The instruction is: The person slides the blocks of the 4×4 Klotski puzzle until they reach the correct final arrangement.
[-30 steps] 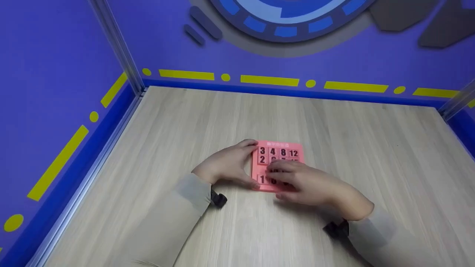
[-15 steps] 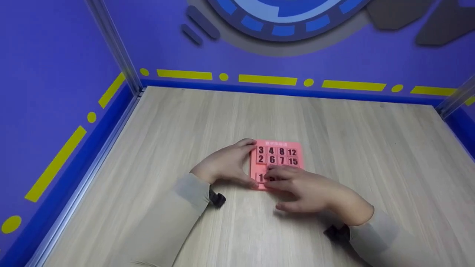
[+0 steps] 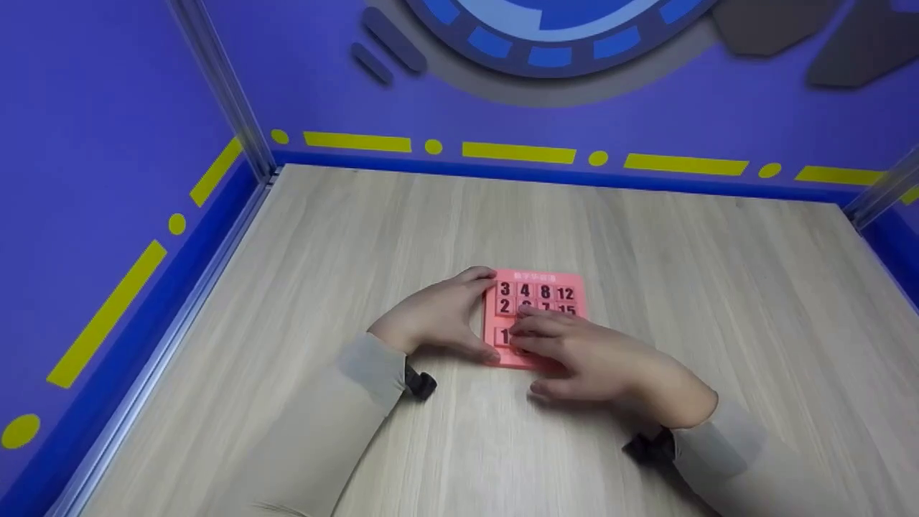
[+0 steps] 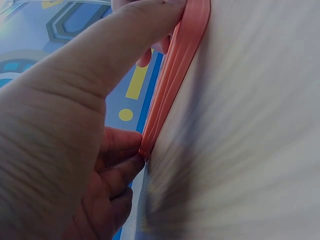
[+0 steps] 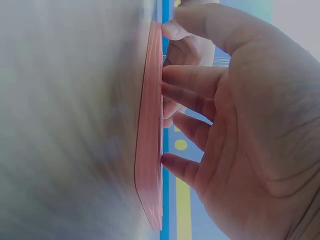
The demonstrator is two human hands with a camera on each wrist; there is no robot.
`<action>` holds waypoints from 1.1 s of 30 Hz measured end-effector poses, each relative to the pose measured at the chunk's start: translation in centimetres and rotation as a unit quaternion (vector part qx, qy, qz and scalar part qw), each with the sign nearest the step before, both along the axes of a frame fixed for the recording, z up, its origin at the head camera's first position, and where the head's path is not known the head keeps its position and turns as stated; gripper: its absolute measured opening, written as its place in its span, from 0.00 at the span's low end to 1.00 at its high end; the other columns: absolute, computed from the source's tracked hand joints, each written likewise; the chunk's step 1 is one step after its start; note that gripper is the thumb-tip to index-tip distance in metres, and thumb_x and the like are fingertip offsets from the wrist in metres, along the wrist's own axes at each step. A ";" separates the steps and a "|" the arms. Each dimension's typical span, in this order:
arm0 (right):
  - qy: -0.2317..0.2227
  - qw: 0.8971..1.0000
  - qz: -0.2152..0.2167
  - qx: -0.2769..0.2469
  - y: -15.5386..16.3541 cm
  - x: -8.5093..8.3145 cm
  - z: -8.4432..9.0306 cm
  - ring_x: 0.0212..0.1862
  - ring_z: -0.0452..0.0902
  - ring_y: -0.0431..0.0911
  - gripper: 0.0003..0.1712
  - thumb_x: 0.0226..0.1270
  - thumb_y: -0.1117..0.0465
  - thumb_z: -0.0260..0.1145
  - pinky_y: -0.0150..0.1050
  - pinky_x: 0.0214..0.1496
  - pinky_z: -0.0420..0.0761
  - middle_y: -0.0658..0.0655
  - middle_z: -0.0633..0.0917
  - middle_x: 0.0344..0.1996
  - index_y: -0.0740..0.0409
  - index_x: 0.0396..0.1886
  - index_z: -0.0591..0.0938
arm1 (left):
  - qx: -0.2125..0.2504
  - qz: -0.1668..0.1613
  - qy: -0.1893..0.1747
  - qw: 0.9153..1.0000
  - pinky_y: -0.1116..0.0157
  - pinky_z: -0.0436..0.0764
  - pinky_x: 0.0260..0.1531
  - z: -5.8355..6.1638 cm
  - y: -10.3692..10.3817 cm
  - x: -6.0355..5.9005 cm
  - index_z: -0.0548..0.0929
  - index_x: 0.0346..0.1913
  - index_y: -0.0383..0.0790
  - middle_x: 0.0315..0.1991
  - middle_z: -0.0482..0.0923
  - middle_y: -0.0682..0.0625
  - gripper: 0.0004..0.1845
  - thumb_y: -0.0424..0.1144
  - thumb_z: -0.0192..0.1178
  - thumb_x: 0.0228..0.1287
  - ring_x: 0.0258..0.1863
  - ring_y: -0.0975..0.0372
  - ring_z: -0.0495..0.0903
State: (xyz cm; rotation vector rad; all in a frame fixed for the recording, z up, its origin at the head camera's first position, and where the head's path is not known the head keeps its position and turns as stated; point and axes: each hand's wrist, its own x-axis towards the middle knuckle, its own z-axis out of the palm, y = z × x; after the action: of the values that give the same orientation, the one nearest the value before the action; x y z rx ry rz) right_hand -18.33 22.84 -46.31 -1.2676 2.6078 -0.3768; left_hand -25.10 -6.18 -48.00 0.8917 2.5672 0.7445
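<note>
A pink number slide puzzle lies flat on the wooden table, black numerals on its square tiles. My left hand holds it by the left side, thumb at the near corner and fingers at the far corner. Fingertips of my right hand rest on the tiles from above, beside the tile marked 1. They cover most of the lower rows. The right wrist view has those fingers nearly straight against the puzzle's face. The top row reads 3, 4, 8, 12.
A light wood table surrounds the puzzle. Blue-purple panels with yellow dashes rise at its left and far edges, joined by a metal corner post. Dark straps sit on both wrists.
The tile marked 1 has slid up, away from the puzzle's near edge. My right fingers dipped toward the near edge, then moved back up. The left hand keeps its hold.
</note>
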 end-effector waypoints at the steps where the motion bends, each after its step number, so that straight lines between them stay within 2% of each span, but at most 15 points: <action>1: 0.002 1.000 0.003 0.000 0.0 0.0 0.0 0.89 0.66 0.57 0.40 0.79 0.38 0.72 0.63 0.92 0.68 0.55 0.73 0.87 0.46 0.84 0.79 | -0.001 0.000 0.001 1.000 0.58 0.67 0.90 0.0 0.0 0.0 0.64 0.90 0.40 0.93 0.57 0.53 0.70 0.67 0.87 0.50 0.90 0.56 0.64; 5: 0.009 1.000 0.009 0.001 0.0 0.1 0.0 0.89 0.66 0.59 0.36 0.80 0.38 0.71 0.64 0.92 0.69 0.57 0.74 0.86 0.41 0.82 0.81 | -0.004 0.004 -0.001 1.000 0.58 0.67 0.91 0.1 0.0 0.1 0.63 0.91 0.41 0.93 0.56 0.55 0.71 0.68 0.87 0.50 0.91 0.56 0.63; 9: 0.014 1.000 0.004 -0.001 -0.1 0.0 0.0 0.89 0.65 0.62 0.35 0.80 0.39 0.71 0.67 0.91 0.68 0.57 0.74 0.86 0.43 0.82 0.82 | -0.004 0.001 0.002 1.000 0.58 0.68 0.91 0.2 0.0 0.0 0.63 0.91 0.41 0.93 0.56 0.55 0.71 0.69 0.86 0.50 0.91 0.56 0.63; 17: -0.002 1.000 -0.023 0.012 0.1 -0.3 -0.1 0.93 0.56 0.63 0.38 0.83 0.39 0.69 0.68 0.93 0.63 0.56 0.68 0.90 0.39 0.87 0.75 | 0.002 -0.007 0.006 1.000 0.58 0.69 0.90 0.2 -0.1 0.0 0.64 0.90 0.40 0.93 0.58 0.52 0.70 0.68 0.87 0.50 0.90 0.56 0.64; 23: -0.012 1.000 -0.027 0.008 0.3 0.1 -0.2 0.94 0.54 0.60 0.40 0.83 0.37 0.68 0.67 0.94 0.61 0.52 0.65 0.92 0.40 0.89 0.73 | 0.001 -0.007 0.006 1.000 0.57 0.69 0.90 0.2 -0.2 0.0 0.63 0.91 0.40 0.93 0.57 0.53 0.70 0.68 0.86 0.50 0.90 0.56 0.64; 28: 0.006 1.000 -0.022 -0.005 0.8 0.5 0.2 0.91 0.62 0.57 0.39 0.82 0.39 0.71 0.63 0.92 0.67 0.51 0.70 0.90 0.44 0.86 0.76 | 0.001 -0.008 0.003 1.000 0.58 0.67 0.91 0.1 -0.2 0.0 0.63 0.91 0.40 0.93 0.57 0.53 0.70 0.68 0.87 0.51 0.91 0.56 0.63; 33: 0.036 0.999 -0.010 -0.016 1.3 0.8 0.5 0.83 0.75 0.53 0.34 0.80 0.43 0.75 0.58 0.89 0.75 0.53 0.80 0.80 0.52 0.77 0.85 | 0.004 -0.008 0.003 1.000 0.58 0.67 0.91 0.0 -0.1 0.0 0.63 0.91 0.40 0.93 0.57 0.53 0.70 0.67 0.86 0.50 0.91 0.56 0.63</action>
State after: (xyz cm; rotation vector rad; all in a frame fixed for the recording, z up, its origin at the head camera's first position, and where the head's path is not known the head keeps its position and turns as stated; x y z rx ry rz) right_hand -17.51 24.11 -45.79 -1.2895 2.6876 -0.3853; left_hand -25.12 -6.25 -47.95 0.9171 2.5612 0.7502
